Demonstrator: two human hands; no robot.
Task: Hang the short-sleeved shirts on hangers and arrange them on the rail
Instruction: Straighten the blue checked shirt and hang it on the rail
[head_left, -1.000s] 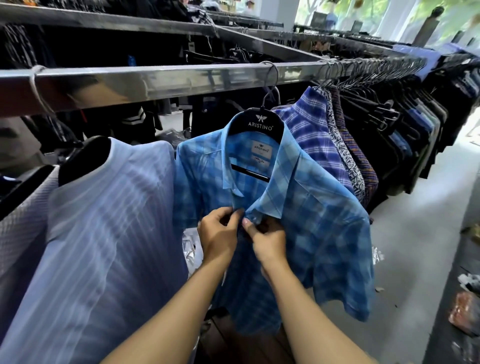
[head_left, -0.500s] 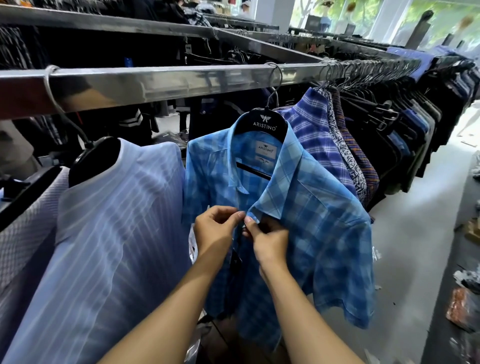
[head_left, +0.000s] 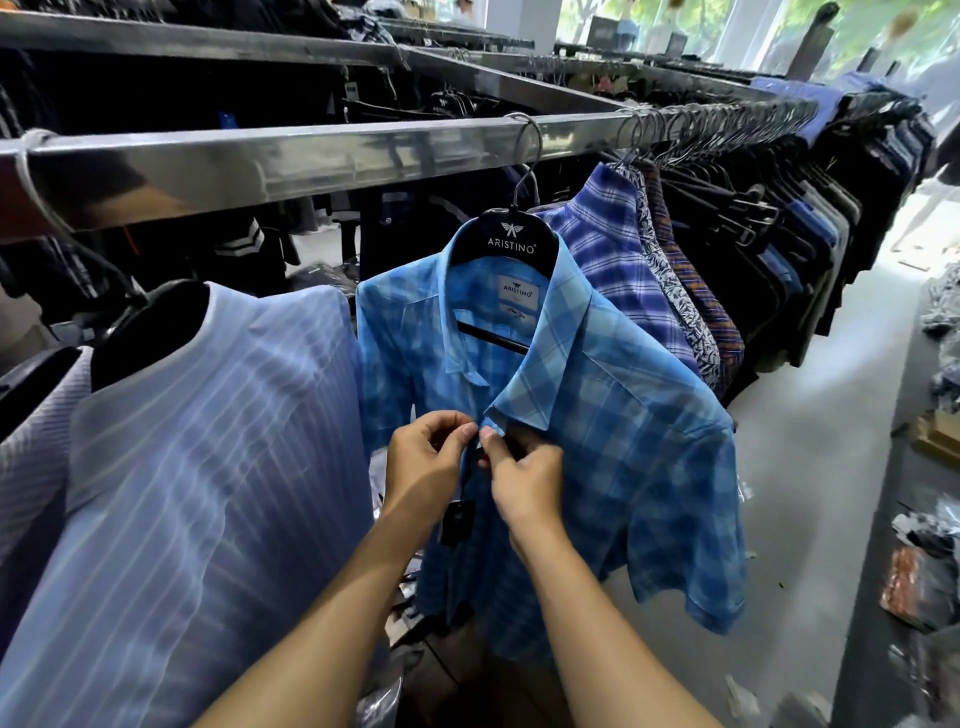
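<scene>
The right hand (head_left: 524, 478) comes out from under the collar tip (head_left: 540, 384) of the blue checked shirt (head_left: 623, 467), where it sat half hidden a second ago, and now pinches the front edge just below it. The left hand (head_left: 423, 467) draws its fingers in to meet it, fingertips touching across the opening. A small black tag (head_left: 457, 519), unseen before, hangs beside the left wrist.

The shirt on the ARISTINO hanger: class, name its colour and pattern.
The shirt is checked in light and darker blue; the head view shows it best.
</scene>
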